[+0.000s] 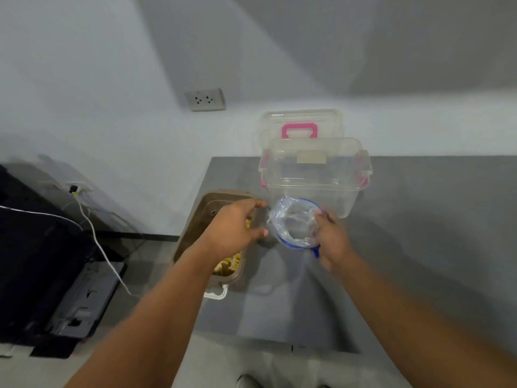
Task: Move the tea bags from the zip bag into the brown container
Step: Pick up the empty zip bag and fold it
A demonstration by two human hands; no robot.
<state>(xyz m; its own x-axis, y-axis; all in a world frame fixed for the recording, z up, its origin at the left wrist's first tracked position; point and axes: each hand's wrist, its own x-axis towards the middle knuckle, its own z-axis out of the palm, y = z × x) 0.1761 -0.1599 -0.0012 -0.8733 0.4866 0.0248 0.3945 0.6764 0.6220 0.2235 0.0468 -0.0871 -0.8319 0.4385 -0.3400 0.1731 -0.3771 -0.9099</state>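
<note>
The right hand (331, 242) pinches the zip bag (293, 222) open for reaching, beside the brown container (195, 219); the left hand (232, 228) hovers over tea bags (228, 264) there; its grip cannot be told.

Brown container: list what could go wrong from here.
The container sits at the table's left edge; the left hand over it could nudge it off, tea bags and all. The right hand grips only one side of the limp bag, so it could sag or slip.

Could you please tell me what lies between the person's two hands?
The zip bag, mouth open, gripped by the right hand, seen in the head view.
</note>
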